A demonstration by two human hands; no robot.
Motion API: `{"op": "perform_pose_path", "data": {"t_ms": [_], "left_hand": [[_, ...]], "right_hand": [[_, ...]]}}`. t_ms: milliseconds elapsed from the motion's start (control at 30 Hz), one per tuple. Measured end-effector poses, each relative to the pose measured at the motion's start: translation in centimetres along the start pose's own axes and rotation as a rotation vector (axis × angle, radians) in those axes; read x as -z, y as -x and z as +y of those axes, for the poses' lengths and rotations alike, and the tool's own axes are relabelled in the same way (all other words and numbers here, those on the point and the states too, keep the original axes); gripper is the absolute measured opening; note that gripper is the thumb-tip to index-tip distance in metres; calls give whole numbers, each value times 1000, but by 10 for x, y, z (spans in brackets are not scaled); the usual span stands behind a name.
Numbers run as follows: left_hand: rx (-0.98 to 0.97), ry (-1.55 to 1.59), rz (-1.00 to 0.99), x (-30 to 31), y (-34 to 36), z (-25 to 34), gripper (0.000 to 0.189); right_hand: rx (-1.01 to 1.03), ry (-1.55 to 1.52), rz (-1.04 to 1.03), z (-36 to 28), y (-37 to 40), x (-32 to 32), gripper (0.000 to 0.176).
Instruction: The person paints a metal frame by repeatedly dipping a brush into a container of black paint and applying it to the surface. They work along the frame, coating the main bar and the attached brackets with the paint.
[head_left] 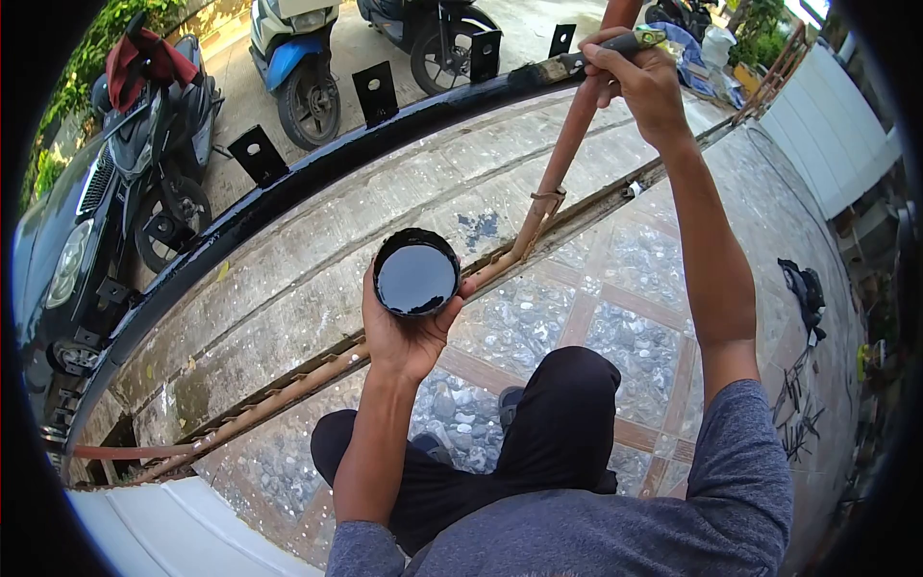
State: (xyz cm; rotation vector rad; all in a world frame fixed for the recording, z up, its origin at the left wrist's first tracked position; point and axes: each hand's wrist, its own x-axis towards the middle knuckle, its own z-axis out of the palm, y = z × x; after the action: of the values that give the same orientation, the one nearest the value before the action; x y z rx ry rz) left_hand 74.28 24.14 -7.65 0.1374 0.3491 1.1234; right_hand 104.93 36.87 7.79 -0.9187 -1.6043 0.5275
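Observation:
My left hand (409,348) is closed around a small round can of black paint (416,277), held up with its mouth toward me. In my right hand (649,88) is a paintbrush (630,44) with a dark handle and a yellowish end, gripped between thumb and fingers. Its bristle end lies against the long metal bar (332,142), which looks wet and glossy black along much of its length. Several black upright tabs with holes, such as one tab (375,93), stand up from the bar. Just beside my right hand, a reddish-brown post (567,144) slants past the bar.
Motorcycles (298,77) and a dark car (72,260) stand beyond the bar. A rusty rail (288,392) runs along the tiled floor (538,317). White panels (827,125) are at the right and lower left. Black cloth (803,293) and dark scraps lie at the right.

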Motion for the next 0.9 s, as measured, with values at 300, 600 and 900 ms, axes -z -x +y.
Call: {"op": "perform_pose_path", "data": {"t_ms": [300,600,900], "left_hand": [[-22,-46,34,0,1,-2,67],[-6,-24,39,3,6,1,67],[-13,-21,36,4,8,2,65]], "right_hand": [[441,604,238,-17,72,-88,11],[-29,-233,209,-16,80,-92,10],[425,678,312,-10,66,-79,13]]}}
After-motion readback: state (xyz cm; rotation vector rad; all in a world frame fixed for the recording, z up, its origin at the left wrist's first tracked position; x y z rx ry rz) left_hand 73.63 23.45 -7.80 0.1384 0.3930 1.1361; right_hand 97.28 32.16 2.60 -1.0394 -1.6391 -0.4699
